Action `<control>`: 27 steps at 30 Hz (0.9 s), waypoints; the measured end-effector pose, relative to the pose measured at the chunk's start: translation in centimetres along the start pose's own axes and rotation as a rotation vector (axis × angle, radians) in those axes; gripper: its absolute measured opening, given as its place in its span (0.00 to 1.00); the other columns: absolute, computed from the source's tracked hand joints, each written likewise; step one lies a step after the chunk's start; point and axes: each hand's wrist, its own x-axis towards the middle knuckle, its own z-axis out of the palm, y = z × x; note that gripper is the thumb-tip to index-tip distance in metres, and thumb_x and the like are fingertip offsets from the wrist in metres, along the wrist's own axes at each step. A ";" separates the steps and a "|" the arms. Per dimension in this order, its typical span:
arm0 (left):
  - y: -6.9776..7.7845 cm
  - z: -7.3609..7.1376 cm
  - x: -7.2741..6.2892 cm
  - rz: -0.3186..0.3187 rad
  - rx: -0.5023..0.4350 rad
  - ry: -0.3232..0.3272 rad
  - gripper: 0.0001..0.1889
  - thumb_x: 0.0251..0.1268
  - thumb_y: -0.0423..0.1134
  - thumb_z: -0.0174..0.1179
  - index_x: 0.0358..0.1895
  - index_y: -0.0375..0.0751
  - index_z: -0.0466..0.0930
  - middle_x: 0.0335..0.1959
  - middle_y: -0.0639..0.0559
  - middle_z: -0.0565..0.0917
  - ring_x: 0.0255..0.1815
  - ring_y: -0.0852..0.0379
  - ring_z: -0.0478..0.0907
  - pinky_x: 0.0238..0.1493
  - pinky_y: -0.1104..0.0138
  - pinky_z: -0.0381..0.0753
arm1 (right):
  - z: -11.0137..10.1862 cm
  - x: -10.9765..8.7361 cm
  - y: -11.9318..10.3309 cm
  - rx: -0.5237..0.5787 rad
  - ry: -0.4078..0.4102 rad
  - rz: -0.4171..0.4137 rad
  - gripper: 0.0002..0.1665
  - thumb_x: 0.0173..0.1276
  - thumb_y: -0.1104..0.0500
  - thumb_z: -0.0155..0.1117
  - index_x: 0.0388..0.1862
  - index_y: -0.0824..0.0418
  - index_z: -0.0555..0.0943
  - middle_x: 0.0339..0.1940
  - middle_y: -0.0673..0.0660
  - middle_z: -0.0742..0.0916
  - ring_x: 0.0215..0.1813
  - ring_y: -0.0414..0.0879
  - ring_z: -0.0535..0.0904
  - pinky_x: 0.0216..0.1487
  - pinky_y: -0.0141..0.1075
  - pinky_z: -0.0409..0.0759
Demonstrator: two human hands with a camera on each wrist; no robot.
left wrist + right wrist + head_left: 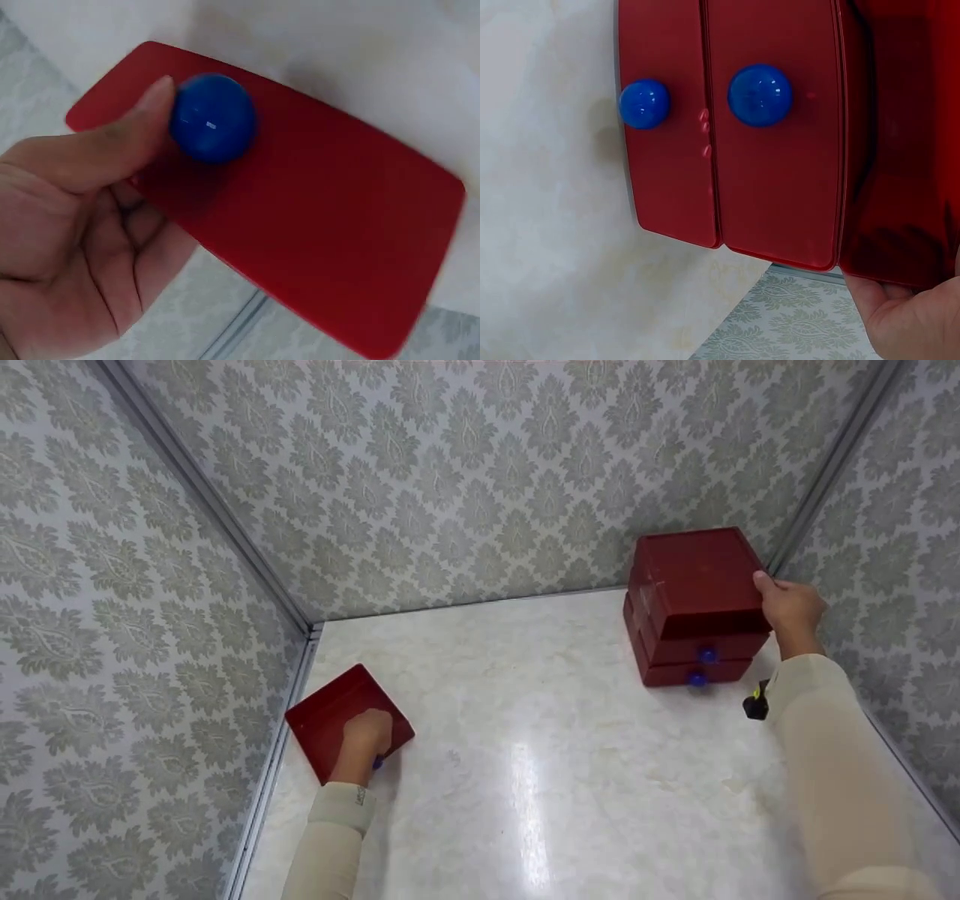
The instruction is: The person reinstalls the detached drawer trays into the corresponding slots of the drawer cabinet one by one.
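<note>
A red drawer, pulled free of its cabinet, is at the left of the table. My left hand grips its front panel, the thumb beside the round blue knob and the other fingers curled behind the panel's edge. At the back right stands the red cabinet, its top slot open and dark. My right hand holds the cabinet at its upper right side, thumb on the top edge. Below the slot, two closed drawers carry blue knobs, an upper knob and a lower knob.
The pale marbled table meets patterned wall panels at the back and both sides. Metal strips run along the panel corners. By the right cuff is a small black and yellow object.
</note>
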 end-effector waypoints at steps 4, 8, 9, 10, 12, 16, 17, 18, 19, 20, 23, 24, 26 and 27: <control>0.1 0.5 0.9 0.005 0.001 0.042 0.03 0.65 0.29 0.63 0.39 0.35 0.84 0.29 0.45 0.81 0.30 0.49 0.77 0.35 0.56 0.82 | 0.0 0.0 -0.1 0.003 0.000 0.001 0.49 0.72 0.26 0.43 0.78 0.58 0.66 0.82 0.65 0.63 0.80 0.62 0.60 0.79 0.52 0.62; 0.1 0.6 1.1 -0.010 -0.001 0.049 0.03 0.66 0.30 0.62 0.39 0.35 0.84 0.28 0.45 0.81 0.29 0.49 0.77 0.35 0.57 0.81 | 0.2 0.3 -0.1 -0.025 0.013 -0.006 0.50 0.71 0.25 0.42 0.77 0.58 0.67 0.81 0.66 0.64 0.80 0.63 0.60 0.79 0.53 0.62; 0.1 0.6 1.2 -0.008 0.000 0.056 0.03 0.67 0.31 0.62 0.39 0.35 0.84 0.29 0.45 0.81 0.29 0.49 0.77 0.35 0.56 0.81 | 0.2 0.4 -0.1 -0.031 0.016 -0.006 0.50 0.71 0.25 0.42 0.77 0.57 0.67 0.81 0.66 0.64 0.80 0.64 0.60 0.79 0.53 0.61; 0.1 0.6 1.3 -0.004 0.003 0.065 0.03 0.67 0.31 0.62 0.39 0.35 0.84 0.29 0.45 0.82 0.29 0.49 0.77 0.36 0.55 0.82 | 0.2 0.4 0.0 -0.035 0.017 -0.004 0.50 0.71 0.24 0.42 0.77 0.57 0.67 0.82 0.66 0.64 0.80 0.64 0.60 0.79 0.53 0.61; 0.3 0.7 1.4 0.007 0.010 0.092 0.04 0.67 0.32 0.62 0.39 0.35 0.84 0.30 0.44 0.82 0.29 0.49 0.76 0.37 0.53 0.84 | 0.2 0.5 0.0 -0.042 0.022 -0.001 0.50 0.71 0.24 0.42 0.77 0.57 0.67 0.82 0.66 0.63 0.80 0.64 0.60 0.79 0.53 0.61; 1.4 0.9 1.4 0.043 0.029 0.152 0.04 0.66 0.32 0.63 0.39 0.34 0.85 0.29 0.44 0.82 0.29 0.49 0.76 0.40 0.50 0.85 | 0.2 0.4 0.0 -0.044 0.023 0.001 0.49 0.72 0.25 0.41 0.77 0.57 0.67 0.81 0.66 0.65 0.79 0.63 0.61 0.78 0.53 0.62; 1.9 0.8 1.3 0.052 0.032 0.164 0.04 0.66 0.32 0.63 0.39 0.34 0.85 0.29 0.43 0.83 0.29 0.49 0.76 0.40 0.50 0.85 | 0.1 0.4 0.0 -0.042 0.025 0.000 0.49 0.72 0.25 0.42 0.77 0.57 0.67 0.81 0.66 0.65 0.79 0.63 0.62 0.78 0.53 0.62; 2.5 0.7 1.2 0.062 0.037 0.172 0.04 0.66 0.32 0.63 0.39 0.35 0.85 0.29 0.43 0.83 0.29 0.49 0.76 0.40 0.50 0.85 | 0.1 0.4 0.0 -0.042 0.027 -0.003 0.49 0.72 0.25 0.42 0.77 0.57 0.68 0.80 0.66 0.66 0.79 0.63 0.62 0.78 0.53 0.62; 3.0 0.6 1.0 0.072 0.040 0.179 0.04 0.66 0.32 0.64 0.39 0.35 0.85 0.29 0.43 0.82 0.29 0.49 0.76 0.40 0.50 0.85 | 0.1 0.4 0.0 -0.039 0.028 -0.005 0.49 0.72 0.25 0.42 0.77 0.58 0.68 0.80 0.66 0.66 0.79 0.63 0.62 0.78 0.53 0.62; 3.6 0.5 0.9 0.081 0.043 0.186 0.04 0.66 0.32 0.64 0.39 0.35 0.85 0.29 0.44 0.82 0.29 0.49 0.76 0.40 0.51 0.85 | 0.1 0.3 0.0 -0.036 0.028 -0.005 0.49 0.72 0.25 0.42 0.77 0.58 0.68 0.80 0.66 0.66 0.79 0.63 0.62 0.78 0.53 0.62; 5.7 -0.1 0.1 0.102 0.052 0.188 0.06 0.65 0.34 0.67 0.42 0.37 0.85 0.29 0.44 0.82 0.30 0.49 0.76 0.40 0.53 0.84 | 0.1 0.3 0.0 -0.044 0.032 -0.009 0.49 0.72 0.25 0.42 0.76 0.58 0.68 0.80 0.67 0.66 0.79 0.64 0.62 0.78 0.53 0.62; 6.5 -0.3 -0.2 0.118 0.059 0.196 0.07 0.64 0.35 0.67 0.42 0.37 0.85 0.29 0.45 0.82 0.30 0.49 0.76 0.40 0.53 0.84 | 0.1 0.3 0.1 -0.048 0.032 -0.011 0.49 0.72 0.25 0.42 0.76 0.58 0.69 0.80 0.67 0.66 0.79 0.64 0.62 0.78 0.53 0.62; 8.1 -0.8 -0.9 0.154 0.069 0.211 0.07 0.62 0.36 0.69 0.41 0.38 0.86 0.27 0.46 0.82 0.29 0.49 0.76 0.40 0.53 0.84 | 0.1 0.3 0.1 -0.054 0.026 -0.018 0.50 0.72 0.25 0.41 0.77 0.59 0.68 0.80 0.68 0.65 0.79 0.65 0.61 0.78 0.54 0.62; 9.0 -1.1 -1.4 0.175 0.077 0.217 0.07 0.62 0.36 0.70 0.40 0.39 0.86 0.27 0.46 0.82 0.28 0.50 0.76 0.39 0.54 0.84 | 0.1 0.3 0.2 -0.059 0.019 -0.024 0.50 0.73 0.25 0.40 0.77 0.60 0.67 0.80 0.69 0.64 0.79 0.66 0.60 0.78 0.55 0.61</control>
